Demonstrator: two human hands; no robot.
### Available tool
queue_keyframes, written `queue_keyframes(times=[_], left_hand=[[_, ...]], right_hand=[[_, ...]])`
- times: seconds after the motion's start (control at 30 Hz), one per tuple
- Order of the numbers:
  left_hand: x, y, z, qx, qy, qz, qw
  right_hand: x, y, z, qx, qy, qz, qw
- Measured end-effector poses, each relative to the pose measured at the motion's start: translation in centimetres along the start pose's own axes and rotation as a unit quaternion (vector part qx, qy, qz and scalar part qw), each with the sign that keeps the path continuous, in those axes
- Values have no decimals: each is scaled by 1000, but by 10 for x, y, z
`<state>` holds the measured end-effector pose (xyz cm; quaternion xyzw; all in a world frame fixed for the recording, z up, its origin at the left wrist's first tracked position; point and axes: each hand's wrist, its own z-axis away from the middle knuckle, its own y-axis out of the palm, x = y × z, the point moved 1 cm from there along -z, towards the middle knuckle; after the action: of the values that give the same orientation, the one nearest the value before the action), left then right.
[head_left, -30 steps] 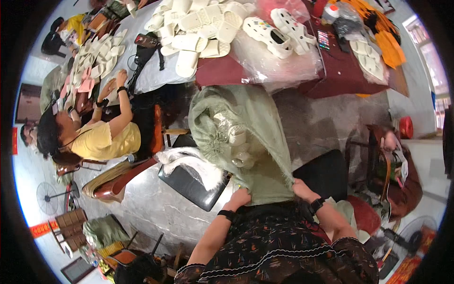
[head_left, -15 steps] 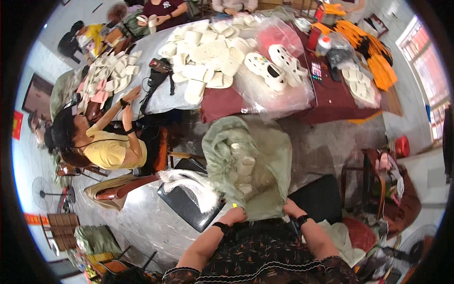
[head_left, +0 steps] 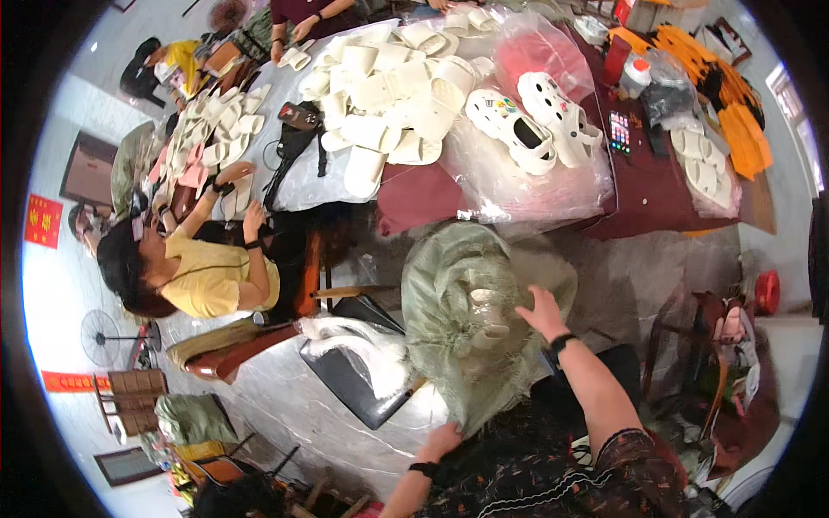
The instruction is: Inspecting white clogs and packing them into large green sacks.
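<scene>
Head view: left hand [head_left: 442,439] low, gripping the bottom edge of a green mesh sack [head_left: 471,319]; fingers curled, mostly hidden. Right hand [head_left: 542,312] spread flat on the sack's right side. Sack bulges between and above both hands. Beyond it, a table [head_left: 656,194] with white clogs [head_left: 540,125] under clear plastic; pale slippers [head_left: 389,86] farther left.
</scene>
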<state>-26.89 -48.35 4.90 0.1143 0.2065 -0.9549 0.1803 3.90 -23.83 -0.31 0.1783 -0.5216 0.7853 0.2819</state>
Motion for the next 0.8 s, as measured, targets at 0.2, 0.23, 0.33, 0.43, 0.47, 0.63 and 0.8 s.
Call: queue_keyframes(times=[0.2,0.23,0.33,0.43,0.47,0.63,0.8], left_hand=[[-14,12,2,3,-50,54,997],[-21,8,1,11,-39,74,996],[-31,1,10,11,-54,94,994],[-28,-2,16,-14,-61,86,994],[-26,-3,13,-31,-52,77,995],[-23,-27,-16,-9,-54,-21,998],[-23,-48,-44,31,78,-116,990]], right_hand=[[-10,40,-107,55,119,23,991],[-36,46,-117,80,153,0,985],[-56,70,-103,23,206,-122,971],[-36,71,-64,-77,264,-304,912],[-30,68,-46,-84,301,-393,864],[-103,42,-7,-148,334,-558,745],[-144,24,-3,-168,181,-527,813]])
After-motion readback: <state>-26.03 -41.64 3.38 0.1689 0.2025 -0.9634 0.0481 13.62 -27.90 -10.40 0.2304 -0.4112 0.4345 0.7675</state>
